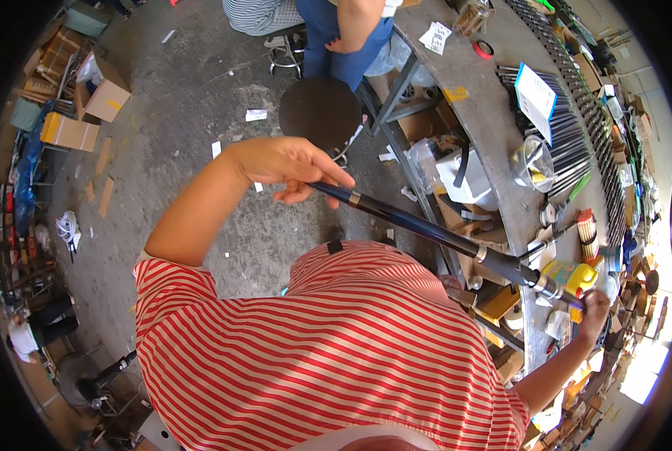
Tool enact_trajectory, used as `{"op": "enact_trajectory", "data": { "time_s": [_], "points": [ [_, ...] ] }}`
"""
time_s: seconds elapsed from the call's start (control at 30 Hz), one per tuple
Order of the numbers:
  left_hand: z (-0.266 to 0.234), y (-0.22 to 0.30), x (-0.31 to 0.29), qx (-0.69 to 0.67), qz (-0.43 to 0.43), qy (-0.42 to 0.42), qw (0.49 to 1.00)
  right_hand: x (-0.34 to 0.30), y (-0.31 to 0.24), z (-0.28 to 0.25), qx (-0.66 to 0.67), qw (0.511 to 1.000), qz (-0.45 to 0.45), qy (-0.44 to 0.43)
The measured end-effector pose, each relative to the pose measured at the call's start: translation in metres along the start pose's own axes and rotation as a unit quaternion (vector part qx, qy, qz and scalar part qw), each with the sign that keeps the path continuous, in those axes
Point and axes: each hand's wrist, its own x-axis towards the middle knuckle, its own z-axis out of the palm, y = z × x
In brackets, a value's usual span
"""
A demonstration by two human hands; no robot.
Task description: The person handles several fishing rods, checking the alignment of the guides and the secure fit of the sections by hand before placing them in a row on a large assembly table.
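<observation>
In front of the striped shirt (328, 331), a dark silver-ringed rod (426, 228) was held at a slant, one end pinched in the left hand (291, 165), the other gripped by the right hand (596, 311).

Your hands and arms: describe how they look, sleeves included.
The left hand and right hand are bare, with no glove on either. The left sleeve is short and loose, with narrow red and pale stripes; the right sleeve carries the same stripes. The right hand shows too small to make out finer detail.
</observation>
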Motion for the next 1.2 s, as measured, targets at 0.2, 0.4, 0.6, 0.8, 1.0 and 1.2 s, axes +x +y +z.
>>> {"op": "enact_trajectory", "data": {
  "time_s": [0.2, 0.4, 0.6, 0.8, 1.0, 1.2],
  "points": [
    [0.046, -0.039, 0.075, -0.096, -0.033, -0.053, 0.993, 0.081, -0.076, -0.047, -0.098, 0.975, -0.073, 0.187],
    [0.098, -0.035, 0.155, -0.203, 0.137, -0.106, 0.964, 0.062, -0.165, 0.086, -0.054, 0.982, -0.183, 0.01],
    [0.133, -0.029, 0.19, -0.186, 0.171, -0.037, 0.967, -0.007, -0.178, 0.229, 0.12, 0.947, -0.169, -0.247],
    [0.146, -0.048, 0.208, -0.054, 0.23, 0.061, 0.97, -0.002, -0.148, 0.233, 0.321, 0.915, -0.166, -0.177],
    [0.109, -0.082, 0.17, 0.115, 0.077, 0.15, 0.979, 0.04, -0.139, 0.173, 0.368, 0.927, -0.076, 0.016],
    [0.097, -0.112, 0.041, 0.168, -0.037, 0.272, 0.947, 0.126, -0.095, 0.098, 0.453, 0.89, -0.009, 0.044]
  ]
}}
